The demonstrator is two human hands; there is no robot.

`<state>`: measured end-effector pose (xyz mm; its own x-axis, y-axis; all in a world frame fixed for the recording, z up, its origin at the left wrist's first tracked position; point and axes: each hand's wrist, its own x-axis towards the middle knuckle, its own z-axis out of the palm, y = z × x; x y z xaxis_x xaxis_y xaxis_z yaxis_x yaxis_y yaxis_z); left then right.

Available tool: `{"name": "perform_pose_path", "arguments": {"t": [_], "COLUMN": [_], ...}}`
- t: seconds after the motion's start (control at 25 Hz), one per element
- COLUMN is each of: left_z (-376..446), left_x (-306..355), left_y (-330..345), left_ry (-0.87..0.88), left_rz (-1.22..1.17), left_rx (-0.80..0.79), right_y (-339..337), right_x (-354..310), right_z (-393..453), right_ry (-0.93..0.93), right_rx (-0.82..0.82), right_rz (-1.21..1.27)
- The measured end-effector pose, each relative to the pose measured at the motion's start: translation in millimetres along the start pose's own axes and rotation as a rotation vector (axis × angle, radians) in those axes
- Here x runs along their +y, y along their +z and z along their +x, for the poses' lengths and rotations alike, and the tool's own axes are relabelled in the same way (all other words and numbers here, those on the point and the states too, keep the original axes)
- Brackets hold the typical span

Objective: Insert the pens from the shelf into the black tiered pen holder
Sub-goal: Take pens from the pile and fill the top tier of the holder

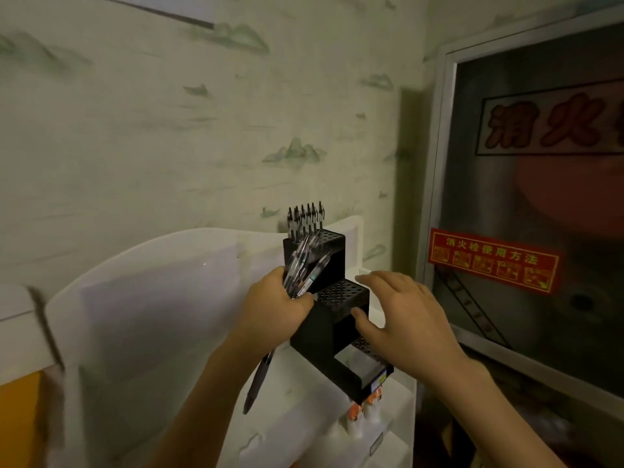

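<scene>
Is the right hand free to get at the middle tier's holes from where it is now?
Probably yes. The right hand is open and holds nothing, hovering beside the middle tier of the pen holder, whose holes look unfilled. The left hand grips the pen bundle on the other side.

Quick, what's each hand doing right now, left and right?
Left hand: grips a bundle of pens beside the black tiered pen holder.
Right hand: open, fingers spread at the holder's middle tier, holding nothing.

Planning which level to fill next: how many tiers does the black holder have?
3. The black holder steps down toward the camera: top tier at the back with pens in it, bare middle tier, and lowest tier partly hidden by the right hand.
</scene>
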<state>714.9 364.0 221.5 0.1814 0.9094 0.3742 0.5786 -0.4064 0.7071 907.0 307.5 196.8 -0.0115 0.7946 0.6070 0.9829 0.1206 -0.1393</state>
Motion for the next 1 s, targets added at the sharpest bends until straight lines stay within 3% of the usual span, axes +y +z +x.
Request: {"name": "perform_pose_path", "arguments": {"t": [0.4,0.6,0.76,0.88,1.0], "left_z": [138,179,203,218,228], "left_x": [-33,-39,-41,-39,-38], "left_y": [68,89,103,110,111], "left_ry": [-0.059,-0.168,-0.195,-0.23,-0.246], "left_rz": [-0.054,-0.079,-0.135,-0.176,-0.132], "left_rx": [0.004,0.011,0.073,0.112,0.147], "right_y": [93,134,153,164,173], "right_x": [76,96,99,101,104], "right_z": [139,192,235,262,281], "right_ry": [-0.108,0.043,0.18,0.216,0.223], "right_rx": [-0.048,-0.123,-0.397,-0.603,-0.683], "right_rz": [0.191,0.77,1.324,1.541,1.679]}}
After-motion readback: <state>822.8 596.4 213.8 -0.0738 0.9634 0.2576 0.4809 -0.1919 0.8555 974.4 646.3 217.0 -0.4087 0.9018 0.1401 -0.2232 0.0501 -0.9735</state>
